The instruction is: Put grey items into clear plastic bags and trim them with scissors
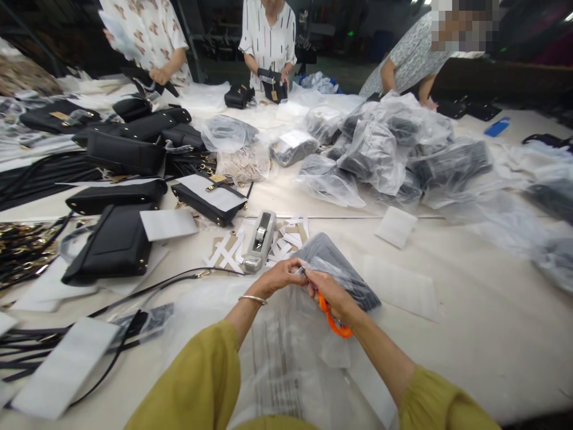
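With my left grip (pixel 280 278) pinching the bag (pixel 342 272) corner and my right grip (pixel 329 291) closed around orange scissors (pixel 332 319), I judge a slip could nick plastic or fingers.

handbag packing workshop: black bags (pixel 111 245), plastic-wrapped bags (pixel 385 149).

One table (pixel 470 334), three co-workers (pixel 268 36), one tape dispenser (pixel 260 242) and one pair of orange scissors (pixel 331 319).
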### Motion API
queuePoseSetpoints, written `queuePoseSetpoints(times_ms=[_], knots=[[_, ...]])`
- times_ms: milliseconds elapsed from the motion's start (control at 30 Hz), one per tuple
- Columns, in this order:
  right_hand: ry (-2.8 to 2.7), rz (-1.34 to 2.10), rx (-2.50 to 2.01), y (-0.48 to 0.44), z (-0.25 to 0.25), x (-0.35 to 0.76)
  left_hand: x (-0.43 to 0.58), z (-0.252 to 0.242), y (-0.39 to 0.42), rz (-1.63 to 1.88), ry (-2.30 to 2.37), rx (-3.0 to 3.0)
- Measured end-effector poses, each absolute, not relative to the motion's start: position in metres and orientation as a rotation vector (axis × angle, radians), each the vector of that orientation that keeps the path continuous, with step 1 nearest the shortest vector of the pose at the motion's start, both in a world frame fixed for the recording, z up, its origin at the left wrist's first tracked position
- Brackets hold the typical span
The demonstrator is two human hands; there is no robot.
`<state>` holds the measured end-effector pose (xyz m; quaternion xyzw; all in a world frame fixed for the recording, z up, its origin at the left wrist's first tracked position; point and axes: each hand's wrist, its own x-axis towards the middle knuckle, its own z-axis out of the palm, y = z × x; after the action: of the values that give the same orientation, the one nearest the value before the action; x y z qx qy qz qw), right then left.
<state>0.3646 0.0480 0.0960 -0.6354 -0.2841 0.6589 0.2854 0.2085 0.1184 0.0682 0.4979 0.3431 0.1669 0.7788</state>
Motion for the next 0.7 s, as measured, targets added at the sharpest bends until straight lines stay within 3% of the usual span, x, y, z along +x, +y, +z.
queuePoseSetpoints(times_ms=[533, 700], knots=[[-0.663, 1.757, -1.541, 0.047, 0.077, 0.369, 0.204, 0.068, 0.123, 0.332, 0.669, 1.124], [-0.623, 1.835, -1.403, 0.05, 0.087, 0.373, 0.202, 0.069, 0.124, 0.221, 0.805, 1.515]])
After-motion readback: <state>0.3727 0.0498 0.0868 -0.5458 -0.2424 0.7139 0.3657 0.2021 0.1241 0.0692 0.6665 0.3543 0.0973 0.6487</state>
